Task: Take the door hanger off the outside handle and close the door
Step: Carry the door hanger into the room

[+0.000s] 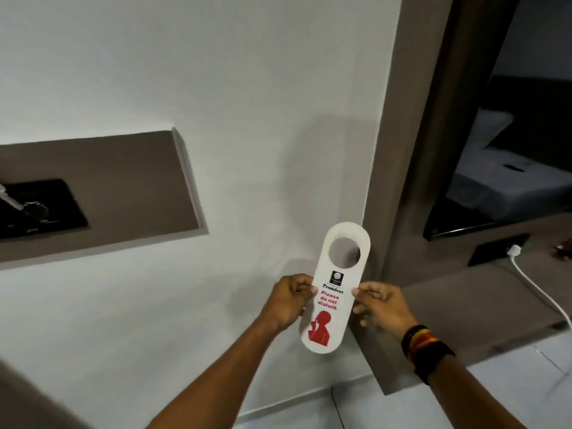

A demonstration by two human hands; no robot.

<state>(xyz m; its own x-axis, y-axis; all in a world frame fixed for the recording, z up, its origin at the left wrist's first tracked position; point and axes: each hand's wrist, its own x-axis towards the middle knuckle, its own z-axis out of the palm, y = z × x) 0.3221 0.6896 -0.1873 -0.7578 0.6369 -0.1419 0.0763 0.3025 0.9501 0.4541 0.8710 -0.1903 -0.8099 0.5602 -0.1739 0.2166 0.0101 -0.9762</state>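
A white door hanger (335, 292) with a round hole at its top and red "Please do not disturb" print is held upright in front of a white wall (216, 88). My left hand (289, 300) pinches its left edge and my right hand (382, 306) pinches its right edge, both at mid-height. My right wrist wears dark and coloured bands. No door and no handle show in this view.
A brown recessed niche (123, 187) with a black panel (37, 209) is set in the wall at left. At right, a brown frame (399, 150) borders a dark mirror or screen (507, 150). Below it sits a wall socket with a white plug (513, 250) and cable.
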